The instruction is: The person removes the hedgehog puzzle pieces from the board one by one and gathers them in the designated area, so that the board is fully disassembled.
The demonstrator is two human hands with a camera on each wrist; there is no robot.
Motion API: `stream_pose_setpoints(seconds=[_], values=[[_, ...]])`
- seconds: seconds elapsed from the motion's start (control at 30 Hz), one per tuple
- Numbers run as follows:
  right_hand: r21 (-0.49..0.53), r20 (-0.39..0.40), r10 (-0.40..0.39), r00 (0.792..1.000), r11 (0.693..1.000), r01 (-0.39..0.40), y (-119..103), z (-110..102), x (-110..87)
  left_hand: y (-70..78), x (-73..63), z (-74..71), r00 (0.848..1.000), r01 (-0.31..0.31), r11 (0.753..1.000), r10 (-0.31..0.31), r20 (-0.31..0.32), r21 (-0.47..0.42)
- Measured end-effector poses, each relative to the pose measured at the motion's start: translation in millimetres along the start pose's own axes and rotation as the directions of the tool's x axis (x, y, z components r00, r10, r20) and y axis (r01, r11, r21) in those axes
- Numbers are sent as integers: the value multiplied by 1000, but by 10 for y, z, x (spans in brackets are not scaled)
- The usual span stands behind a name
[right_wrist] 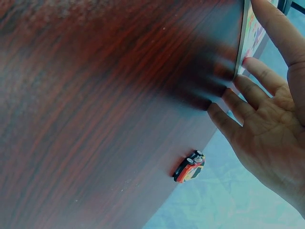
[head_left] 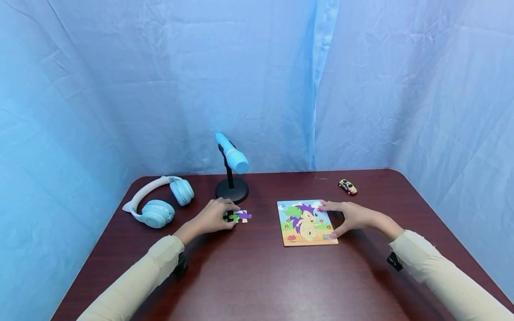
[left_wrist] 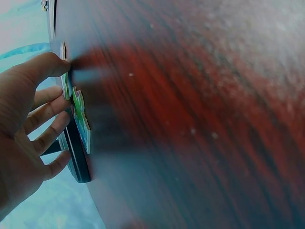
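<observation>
My left hand [head_left: 217, 215] is left of centre on the table, its thumb and index finger pinching a small jigsaw piece [left_wrist: 66, 83]. A second piece [left_wrist: 81, 119], partly green, lies close by the fingers in the left wrist view. In the head view, the green, purple and white pieces [head_left: 243, 217] show just beyond the fingertips. The right hand [head_left: 355, 216] is spread along the right side of a square jigsaw puzzle [head_left: 308, 223] with a purple-haired hedgehog picture. Its thumb touches the lower right corner and its fingers touch the upper right one.
A blue microphone [head_left: 237, 161] on a black stand [head_left: 232, 191] is just behind the left hand. Light-blue headphones [head_left: 157, 213] lie at the left of the brown table [head_left: 257, 276]. Behind the right hand sits a toy car [head_left: 347, 187]. Blue cloth [head_left: 192, 89] hangs around the table.
</observation>
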State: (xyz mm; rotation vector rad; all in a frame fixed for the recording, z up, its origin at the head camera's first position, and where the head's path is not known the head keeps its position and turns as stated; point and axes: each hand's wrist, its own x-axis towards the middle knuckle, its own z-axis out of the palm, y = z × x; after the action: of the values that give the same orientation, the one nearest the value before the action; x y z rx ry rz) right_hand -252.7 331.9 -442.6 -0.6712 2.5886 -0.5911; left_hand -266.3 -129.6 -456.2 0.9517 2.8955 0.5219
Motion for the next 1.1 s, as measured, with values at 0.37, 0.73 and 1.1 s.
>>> stream_pose_setpoints(seconds=[0.37, 0.73, 1.1], values=[[11, 3, 9, 1000, 1000, -9, -3, 3, 5, -12, 1, -9, 1000, -11, 1000, 11, 5, -17], [16, -1, 12, 1000, 1000, -12, -19, -8, 10, 14, 31, -25, 1000, -26, 999, 26, -10, -21], [-4, -51, 17, 999, 1000, -17, -35, 20, 0, 421, 413, -41, 992, -128, 986, 127, -19, -102]])
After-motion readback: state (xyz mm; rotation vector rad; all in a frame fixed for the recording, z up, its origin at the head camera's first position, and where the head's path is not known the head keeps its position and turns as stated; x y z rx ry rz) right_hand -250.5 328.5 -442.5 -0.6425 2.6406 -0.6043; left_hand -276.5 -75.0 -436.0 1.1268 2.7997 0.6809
